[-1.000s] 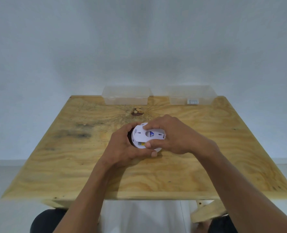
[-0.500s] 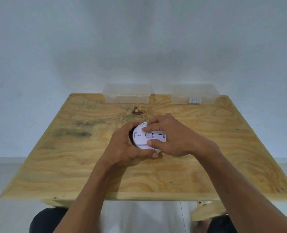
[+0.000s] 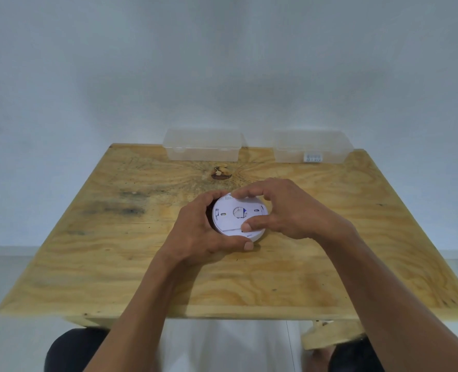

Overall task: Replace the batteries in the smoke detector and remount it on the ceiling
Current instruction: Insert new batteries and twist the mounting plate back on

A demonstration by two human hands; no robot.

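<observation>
A round white smoke detector [image 3: 229,220] lies back side up in the middle of the wooden table [image 3: 115,264], with its white mounting plate covering the back. A round hole in the plate's centre shows a bit of blue. My left hand [image 3: 198,232] curls round the detector's left and near rim, thumb under the front edge. My right hand [image 3: 284,210] grips the plate from the right, fingers over its far edge and thumb on its near part.
Two clear plastic boxes stand along the table's far edge: the left box [image 3: 202,145] and the right box [image 3: 312,147], which carries a small label. A dark knot [image 3: 220,174] marks the wood behind the detector. My knees show below the near edge.
The plate now sits flat over the detector's back, where a second ago the blue and yellow label showed. My right hand has slid to the right, uncovering the plate's middle.
</observation>
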